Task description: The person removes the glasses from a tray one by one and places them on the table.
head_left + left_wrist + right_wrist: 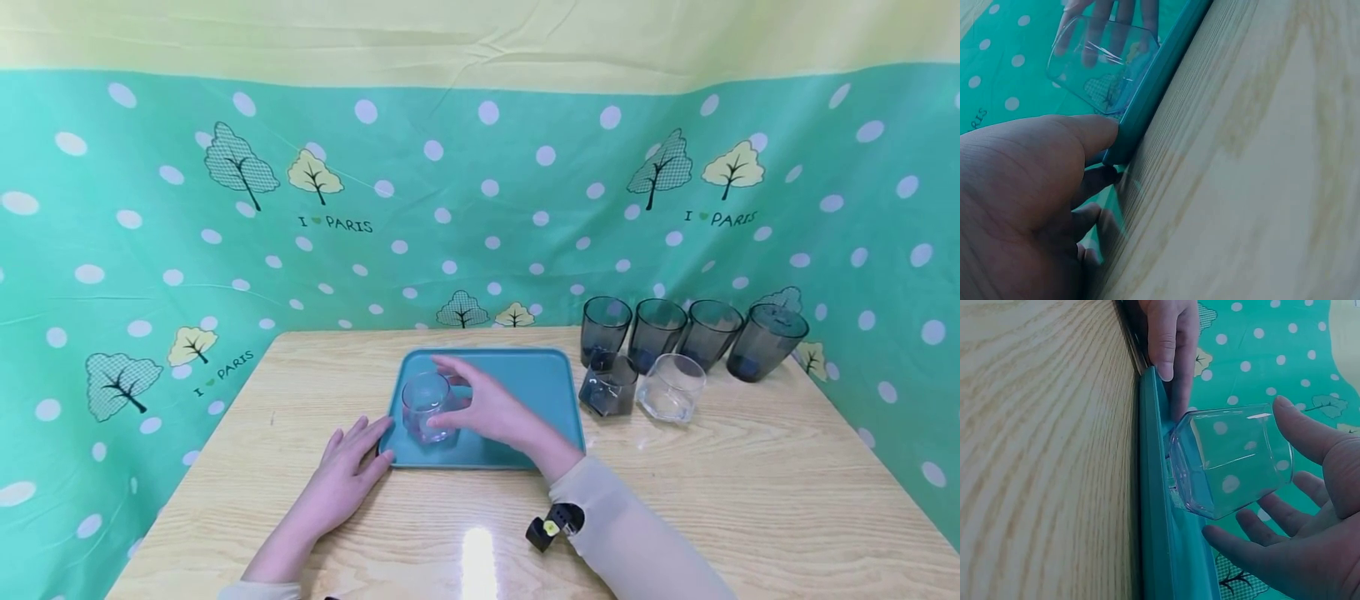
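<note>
A short clear glass [427, 408], faintly pink at its base, stands upright on the left part of a blue-green tray [517, 417]. My right hand [483, 407] is spread around its right side, thumb in front and fingers behind. In the right wrist view, the thumb lies close to the glass [1232, 462], while the fingers are spread apart below it; whether they touch it I cannot tell. My left hand [348, 475] rests at the tray's left edge, its thumb by the near corner. The left wrist view shows that thumb against the tray rim [1138, 112].
Several tall dark grey glasses [658, 333] stand in a row at the table's back right. Before them are a short dark glass [609, 387] and a short clear glass [672, 390]. A polka-dot cloth [487, 208] hangs behind the wooden table [675, 517].
</note>
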Demonstrator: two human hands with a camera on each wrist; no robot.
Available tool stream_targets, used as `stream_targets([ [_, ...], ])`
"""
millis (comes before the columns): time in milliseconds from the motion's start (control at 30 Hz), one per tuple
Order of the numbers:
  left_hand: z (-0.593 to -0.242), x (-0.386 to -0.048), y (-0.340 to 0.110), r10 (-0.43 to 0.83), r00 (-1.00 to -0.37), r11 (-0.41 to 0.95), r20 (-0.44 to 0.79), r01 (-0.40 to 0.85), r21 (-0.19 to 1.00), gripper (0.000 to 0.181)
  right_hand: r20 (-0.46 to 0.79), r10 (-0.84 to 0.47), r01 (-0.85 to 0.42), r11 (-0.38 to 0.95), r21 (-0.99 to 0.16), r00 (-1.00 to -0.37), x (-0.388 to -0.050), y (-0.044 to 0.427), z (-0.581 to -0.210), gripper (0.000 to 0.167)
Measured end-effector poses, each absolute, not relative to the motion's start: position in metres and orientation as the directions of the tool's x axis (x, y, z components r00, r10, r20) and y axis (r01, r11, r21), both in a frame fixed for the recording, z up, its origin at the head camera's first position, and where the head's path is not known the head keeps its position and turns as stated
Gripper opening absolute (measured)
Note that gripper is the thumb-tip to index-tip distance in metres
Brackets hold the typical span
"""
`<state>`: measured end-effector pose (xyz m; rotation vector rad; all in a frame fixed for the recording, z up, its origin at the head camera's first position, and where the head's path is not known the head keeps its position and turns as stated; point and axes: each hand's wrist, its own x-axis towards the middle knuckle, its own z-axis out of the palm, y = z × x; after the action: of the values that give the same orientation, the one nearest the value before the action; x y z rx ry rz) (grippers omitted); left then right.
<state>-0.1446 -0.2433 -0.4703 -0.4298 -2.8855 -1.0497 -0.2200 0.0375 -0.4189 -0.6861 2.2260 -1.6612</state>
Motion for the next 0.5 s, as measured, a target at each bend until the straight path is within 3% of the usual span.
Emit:
stream_targets([
  [500, -0.4700, -0.1446, -0.2430, 0.248, -0.959, 0.733, 0.136, 0.277, 0.622, 0.055, 0.048, -0.525, -0.180, 0.203, -0.962, -0.850, -0.2202, 0.0357, -0.4231, 0.093],
])
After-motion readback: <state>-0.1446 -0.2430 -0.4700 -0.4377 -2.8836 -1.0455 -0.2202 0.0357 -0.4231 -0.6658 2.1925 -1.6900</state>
